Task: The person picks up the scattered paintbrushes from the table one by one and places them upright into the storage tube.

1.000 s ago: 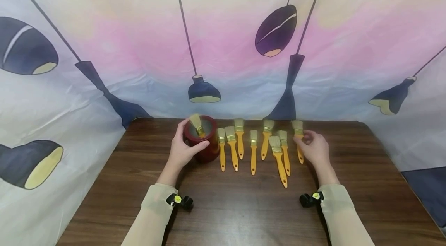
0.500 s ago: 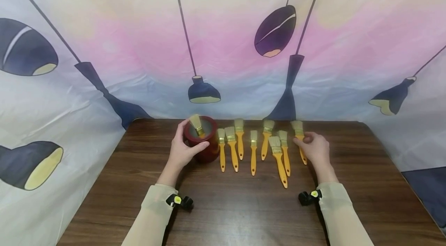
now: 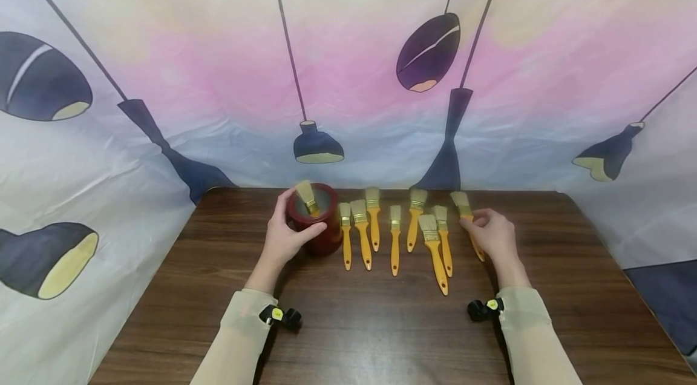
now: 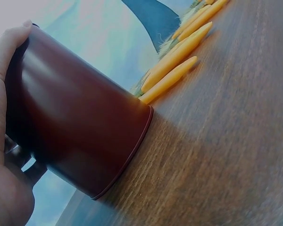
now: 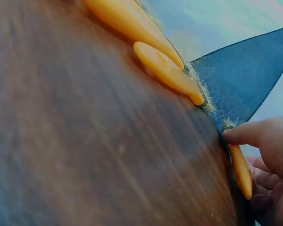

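Pinched brush (image 3: 464, 207), bristles (image 3: 460, 198) forward (and slightly left)

Yellow labels (image 3: 278, 314) on wrist cameras (image 3: 293, 319): print too small to read.

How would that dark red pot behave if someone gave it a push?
Pushed low, the dark red pot would probably slide rather than tip, as it stands upright and looks broad. Being glossy, it may feel slippery. Knocked over, it would likely roll, being round, and the brush inside could slip out.
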`<control>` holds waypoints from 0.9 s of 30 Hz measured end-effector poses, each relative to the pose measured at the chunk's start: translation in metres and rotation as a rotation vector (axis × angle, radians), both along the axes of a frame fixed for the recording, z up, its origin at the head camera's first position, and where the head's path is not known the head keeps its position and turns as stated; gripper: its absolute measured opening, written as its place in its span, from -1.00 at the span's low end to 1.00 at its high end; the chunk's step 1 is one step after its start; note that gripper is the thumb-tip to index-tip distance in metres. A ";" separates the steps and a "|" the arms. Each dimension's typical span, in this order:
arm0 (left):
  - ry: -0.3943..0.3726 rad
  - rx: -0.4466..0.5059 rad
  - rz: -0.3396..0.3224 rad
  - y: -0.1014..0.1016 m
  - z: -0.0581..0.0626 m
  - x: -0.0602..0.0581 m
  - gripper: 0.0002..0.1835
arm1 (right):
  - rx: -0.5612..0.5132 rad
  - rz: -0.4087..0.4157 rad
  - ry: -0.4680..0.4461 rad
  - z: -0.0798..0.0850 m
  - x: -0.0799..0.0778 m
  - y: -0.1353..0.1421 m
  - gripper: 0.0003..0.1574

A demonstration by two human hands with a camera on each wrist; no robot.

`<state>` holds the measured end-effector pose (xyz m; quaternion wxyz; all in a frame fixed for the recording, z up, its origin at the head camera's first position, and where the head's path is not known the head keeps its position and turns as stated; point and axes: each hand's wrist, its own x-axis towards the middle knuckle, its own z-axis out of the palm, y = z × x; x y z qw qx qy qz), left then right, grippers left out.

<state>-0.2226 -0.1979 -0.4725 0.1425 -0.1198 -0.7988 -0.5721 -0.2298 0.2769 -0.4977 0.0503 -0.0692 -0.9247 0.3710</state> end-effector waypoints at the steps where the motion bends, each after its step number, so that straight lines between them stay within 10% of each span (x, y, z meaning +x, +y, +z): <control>1: 0.000 -0.002 0.002 0.000 0.000 0.000 0.03 | 0.003 0.004 -0.004 0.000 0.000 0.001 -0.17; 15: -0.012 -0.014 0.009 -0.001 -0.001 0.000 0.04 | -0.154 0.030 -0.077 0.016 -0.001 0.000 -0.07; 27: -0.001 -0.004 -0.005 -0.001 -0.001 0.000 0.02 | -0.350 0.192 0.138 0.074 0.003 -0.049 -0.25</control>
